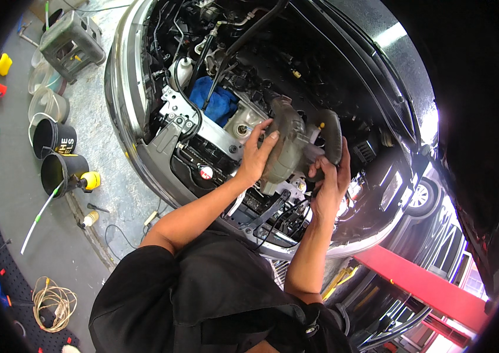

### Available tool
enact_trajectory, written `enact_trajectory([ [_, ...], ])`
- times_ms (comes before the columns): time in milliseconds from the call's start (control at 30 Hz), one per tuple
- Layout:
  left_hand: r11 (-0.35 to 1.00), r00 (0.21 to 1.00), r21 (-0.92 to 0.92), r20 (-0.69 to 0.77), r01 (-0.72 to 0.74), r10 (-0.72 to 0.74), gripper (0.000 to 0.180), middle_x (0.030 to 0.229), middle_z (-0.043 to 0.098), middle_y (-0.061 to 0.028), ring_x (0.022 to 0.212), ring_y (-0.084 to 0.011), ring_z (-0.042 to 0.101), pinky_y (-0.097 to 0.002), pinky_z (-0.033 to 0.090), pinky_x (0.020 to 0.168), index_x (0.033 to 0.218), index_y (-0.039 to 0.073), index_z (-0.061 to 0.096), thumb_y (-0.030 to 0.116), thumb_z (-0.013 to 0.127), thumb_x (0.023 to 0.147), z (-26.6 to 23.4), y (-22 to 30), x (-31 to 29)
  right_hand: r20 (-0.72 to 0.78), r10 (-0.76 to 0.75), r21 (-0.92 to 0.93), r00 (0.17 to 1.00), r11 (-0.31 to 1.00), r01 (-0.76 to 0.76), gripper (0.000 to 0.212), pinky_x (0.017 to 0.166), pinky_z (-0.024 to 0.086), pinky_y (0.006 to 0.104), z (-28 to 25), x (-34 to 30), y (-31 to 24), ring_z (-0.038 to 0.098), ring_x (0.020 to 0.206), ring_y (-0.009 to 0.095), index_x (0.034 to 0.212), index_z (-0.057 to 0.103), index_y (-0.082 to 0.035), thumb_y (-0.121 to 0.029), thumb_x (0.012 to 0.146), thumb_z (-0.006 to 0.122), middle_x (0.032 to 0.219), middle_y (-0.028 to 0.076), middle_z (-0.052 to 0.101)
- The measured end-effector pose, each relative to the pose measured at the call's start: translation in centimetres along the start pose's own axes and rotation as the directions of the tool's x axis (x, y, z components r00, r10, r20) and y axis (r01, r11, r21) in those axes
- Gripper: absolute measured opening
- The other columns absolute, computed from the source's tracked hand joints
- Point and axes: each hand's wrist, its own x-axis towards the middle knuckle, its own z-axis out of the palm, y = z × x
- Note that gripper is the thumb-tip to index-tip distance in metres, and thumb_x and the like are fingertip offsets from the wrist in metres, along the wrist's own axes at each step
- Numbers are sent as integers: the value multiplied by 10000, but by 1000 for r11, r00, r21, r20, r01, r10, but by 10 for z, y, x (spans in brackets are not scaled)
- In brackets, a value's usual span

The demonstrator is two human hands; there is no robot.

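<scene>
Over the open engine bay of a car, I hold a bulky dark grey plastic air intake housing between both hands. My left hand is pressed against its left side, thumb and fingers on the shell. My right hand grips it by the stub and the curved black duct at its right; whether duct and housing are one piece I cannot tell. A crumpled blue cloth lies in the bay to the left, beside the metal bracket at the front.
Black hoses cross the engine bay, and the raised hood hangs at the right. Left on the floor stand a grey step stool, black buckets, a yellow-topped sprayer and a coiled cable. A red beam lies lower right.
</scene>
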Motion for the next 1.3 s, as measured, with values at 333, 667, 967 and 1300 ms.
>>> enact_trajectory([
  [333, 997, 993, -59, 110, 41, -34, 619, 1359, 584, -197, 1313, -294, 515, -392, 374, 1151, 1462, 30, 552, 468, 643, 1034, 36, -2, -20, -93, -3, -54, 996, 999, -2, 755, 669, 492, 282, -33, -18, -21, 584, 697, 126, 1631, 344, 58, -60, 936, 614, 904, 65, 606],
  [667, 998, 995, -46, 99, 30, -25, 658, 1377, 571, -215, 1303, -319, 516, -420, 376, 1152, 1472, 24, 545, 501, 637, 1028, 29, -15, -10, -104, -1, -16, 995, 1000, -1, 737, 667, 477, 275, -27, -10, -8, 578, 695, 126, 1614, 377, 62, -66, 929, 619, 869, 58, 596],
  [967, 999, 995, -1, 90, 41, -41, 662, 1358, 581, -213, 1288, -323, 526, -421, 383, 1141, 1460, 26, 559, 515, 641, 1022, 27, -11, -12, -108, 26, -4, 994, 1000, -27, 714, 673, 478, 279, -29, -10, -4, 576, 705, 126, 1612, 382, 57, -65, 948, 615, 879, 58, 600],
  [1300, 998, 997, -44, 75, 35, -32, 669, 1346, 584, -226, 1291, -322, 524, -417, 384, 1138, 1458, 19, 553, 525, 630, 1028, 28, -15, -10, -83, 16, -35, 996, 999, -19, 679, 682, 478, 278, -22, -6, -9, 567, 705, 150, 1591, 407, 59, -65, 961, 629, 839, 74, 587],
])
